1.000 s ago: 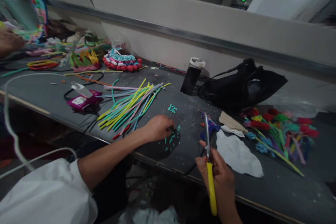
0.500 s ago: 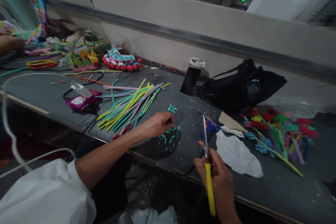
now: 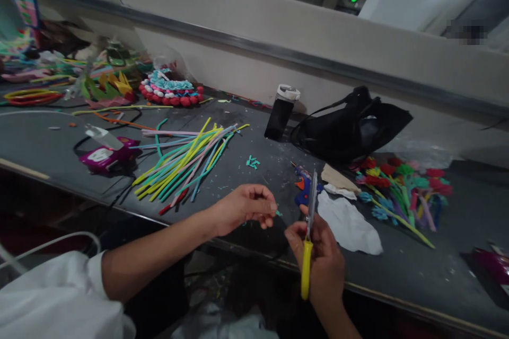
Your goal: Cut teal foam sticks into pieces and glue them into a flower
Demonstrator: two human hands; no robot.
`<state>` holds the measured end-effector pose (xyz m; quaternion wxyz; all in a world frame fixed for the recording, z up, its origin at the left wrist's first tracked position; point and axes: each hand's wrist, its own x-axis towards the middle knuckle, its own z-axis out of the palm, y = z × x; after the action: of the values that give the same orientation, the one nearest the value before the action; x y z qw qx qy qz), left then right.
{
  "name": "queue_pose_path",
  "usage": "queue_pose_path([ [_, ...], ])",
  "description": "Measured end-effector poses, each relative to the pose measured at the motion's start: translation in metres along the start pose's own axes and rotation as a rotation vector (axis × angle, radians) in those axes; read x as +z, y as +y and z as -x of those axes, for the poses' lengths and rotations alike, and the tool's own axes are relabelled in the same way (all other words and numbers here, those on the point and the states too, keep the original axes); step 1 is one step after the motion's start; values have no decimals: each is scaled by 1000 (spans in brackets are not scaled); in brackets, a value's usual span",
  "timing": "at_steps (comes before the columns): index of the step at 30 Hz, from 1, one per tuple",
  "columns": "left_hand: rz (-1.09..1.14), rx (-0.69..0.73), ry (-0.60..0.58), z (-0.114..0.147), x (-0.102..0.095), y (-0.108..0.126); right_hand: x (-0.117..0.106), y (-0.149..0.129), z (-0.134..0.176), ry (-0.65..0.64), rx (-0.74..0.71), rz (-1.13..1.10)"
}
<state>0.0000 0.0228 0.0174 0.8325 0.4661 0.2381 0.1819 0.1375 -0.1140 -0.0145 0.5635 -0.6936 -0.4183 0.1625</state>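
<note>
First, on the left, a purple thing [image 3: 105, 159] sits on the dark table [image 3: 401, 280]. Next come a red and blue beaded thing [image 3: 170, 89] at the back and a heap of yellow, green and pink sticks [image 3: 189, 156]. The left hand [image 3: 250, 209] pinches a tiny green bit [image 3: 278, 213] over the table, finger and thumb together, and little green pieces [image 3: 252, 162] lie behind it. Farther back stands a black bottle [image 3: 279, 119]. The right hand [image 3: 325, 262] is wrapped around the yellow-handled scissors [image 3: 306, 270]; their blades point up and hide part of the blue glue gun [image 3: 304, 190]. Then come a black bag [image 3: 345, 135], a white sheet [image 3: 350, 225] and bright flowers [image 3: 407, 183].
</note>
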Motion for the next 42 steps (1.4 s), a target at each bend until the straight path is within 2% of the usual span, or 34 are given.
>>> queue_pose_path([
  [2, -44, 16, 0, 1, 8, -7, 1, 3, 1, -15, -9, -21],
  [5, -121, 33, -3, 2, 13, -17, 1, 10, 3, -20, -51, 75],
  [11, -343, 40, -90, 0, 6, -22, 0, 7, 3, -20, -249, 140],
  [14, -454, 36, -151, 1, 3, -18, -1, -1, 1, -48, -240, 111],
  [16, -459, 16, -139, 2, 3, -15, -4, -4, -2, -40, -220, 112],
  [20, -209, -16, -42, 2, 4, -10, -14, -3, -10, 107, -207, 220],
  [23, 45, 23, 34, 2, 4, -8, -18, 5, -11, 184, -245, 356],
  [28, 281, 88, 104, 6, 11, -9, -10, 18, -3, 44, -431, 506],
  [32, 372, 120, 86, 10, 17, -9, -1, 17, 3, -3, -543, 550],
  [36, 414, 135, 57, 13, 22, -11, 3, 15, 5, -6, -581, 553],
  [42, 426, 131, 24, 15, 24, -15, 5, 18, 7, -25, -543, 541],
])
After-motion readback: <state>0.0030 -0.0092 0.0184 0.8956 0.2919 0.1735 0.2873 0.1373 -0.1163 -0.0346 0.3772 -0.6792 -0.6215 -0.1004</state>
